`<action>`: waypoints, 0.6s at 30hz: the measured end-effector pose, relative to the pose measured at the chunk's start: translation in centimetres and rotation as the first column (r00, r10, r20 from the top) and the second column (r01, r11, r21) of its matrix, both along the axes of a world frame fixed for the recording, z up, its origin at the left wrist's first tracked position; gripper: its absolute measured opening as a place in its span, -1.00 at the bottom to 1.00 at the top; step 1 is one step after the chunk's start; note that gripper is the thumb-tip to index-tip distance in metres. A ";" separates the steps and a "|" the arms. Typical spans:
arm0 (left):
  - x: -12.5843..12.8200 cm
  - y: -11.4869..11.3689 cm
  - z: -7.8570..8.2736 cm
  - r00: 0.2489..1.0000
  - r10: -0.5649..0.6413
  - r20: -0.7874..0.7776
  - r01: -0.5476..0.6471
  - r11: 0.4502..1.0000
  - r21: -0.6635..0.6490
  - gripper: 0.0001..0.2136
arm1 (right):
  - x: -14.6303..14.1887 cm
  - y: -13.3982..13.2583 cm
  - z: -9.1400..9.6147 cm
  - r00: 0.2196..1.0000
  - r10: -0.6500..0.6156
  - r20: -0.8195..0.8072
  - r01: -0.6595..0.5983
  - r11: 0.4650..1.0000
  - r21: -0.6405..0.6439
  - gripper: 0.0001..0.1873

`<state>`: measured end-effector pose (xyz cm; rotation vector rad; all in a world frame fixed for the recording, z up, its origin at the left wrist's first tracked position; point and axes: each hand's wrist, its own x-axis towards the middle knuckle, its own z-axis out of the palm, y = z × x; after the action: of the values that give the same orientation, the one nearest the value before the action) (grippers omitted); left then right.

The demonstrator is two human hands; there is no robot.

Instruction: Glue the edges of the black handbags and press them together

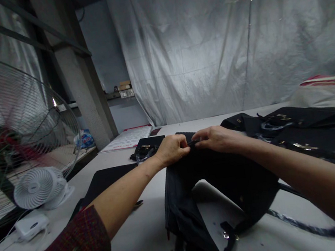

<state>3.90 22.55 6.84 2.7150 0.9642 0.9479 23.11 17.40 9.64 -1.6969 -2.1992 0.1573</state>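
Note:
A black handbag lies on the white table in front of me, with a strap and metal fittings at its near side. At the bag's far edge my left hand pinches the black material, fingers closed. Just to the right, my right hand grips the same edge between thumb and fingers. The two hands are close together and hold the edge raised. A plastic-wrapped handle runs out to the right of the bag. Part of the bag is hidden behind my right forearm.
Several black bags lie at the right, and another black bag sits beyond my left hand. At the left are a small white fan, a white box with a cable and a large caged fan. A printed board lies at the back.

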 end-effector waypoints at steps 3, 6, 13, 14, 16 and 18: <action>-0.2 0.1 -0.2 1.000 -0.025 0.000 0.025 1.000 0.005 -0.94 | 0.1 1.0 0.0 0.994 0.100 -0.047 -0.102 0.993 -0.057 -0.74; -0.4 0.2 -0.3 0.999 -0.043 -0.004 0.043 0.999 0.006 -0.93 | 0.6 1.9 -0.3 0.987 0.141 -0.073 -0.147 0.986 -0.082 -0.76; -0.5 0.2 -0.3 0.999 -0.046 -0.012 0.046 0.999 0.000 -0.93 | 0.0 2.0 -0.3 0.991 0.126 -0.050 -0.129 0.990 -0.054 -0.81; -0.6 0.2 -0.3 0.999 -0.045 -0.014 0.045 0.999 -0.003 -0.93 | -0.3 1.8 -0.3 0.992 0.120 -0.041 -0.122 0.992 -0.044 -0.82; -0.6 0.4 -0.3 0.999 -0.046 -0.017 0.046 0.999 -0.007 -0.93 | -0.7 1.5 -0.2 0.995 0.102 -0.018 -0.102 0.995 -0.017 -0.83; -0.6 0.5 -0.4 0.999 -0.038 -0.018 0.038 0.999 -0.002 -0.94 | -1.0 1.2 -0.3 0.997 0.070 0.010 -0.070 0.997 0.023 -0.84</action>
<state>3.31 23.07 6.47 2.7345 0.9120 0.9173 22.15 18.59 9.31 -1.6122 -2.2597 0.1414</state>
